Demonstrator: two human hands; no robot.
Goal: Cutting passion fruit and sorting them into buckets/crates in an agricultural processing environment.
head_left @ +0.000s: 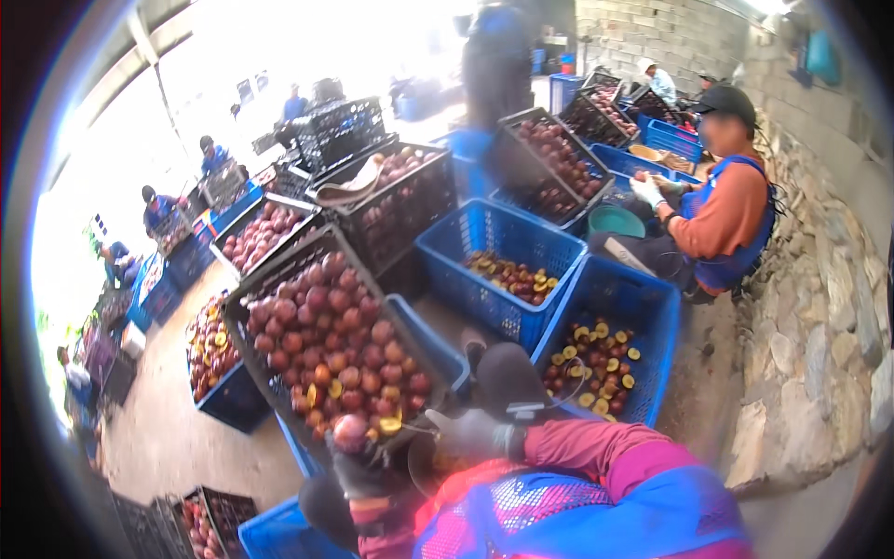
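Observation:
At the near corner of a tilted black crate (321, 238) heaped with purple-red fruit, my left hand (363, 470) is closed on one round fruit (350, 432) that looks like a passion fruit. My gloved right hand (470, 434) is just to the right, its fingers closed on a thin tool (421, 429) pointing at that fruit. Whether the tool is a knife or a spoon is too small to tell. Cut pieces with yellow insides (389, 425) lie among the whole fruit beside my hands. My knee (507, 377) rises beyond the right hand.
To my right, a blue crate (659, 345) holds halved fruit, with another blue crate (438, 250) beyond it. A co-worker (726, 210) sits at the right by a green basin (616, 221) and a stone wall (819, 363). More crates and people fill the left and back.

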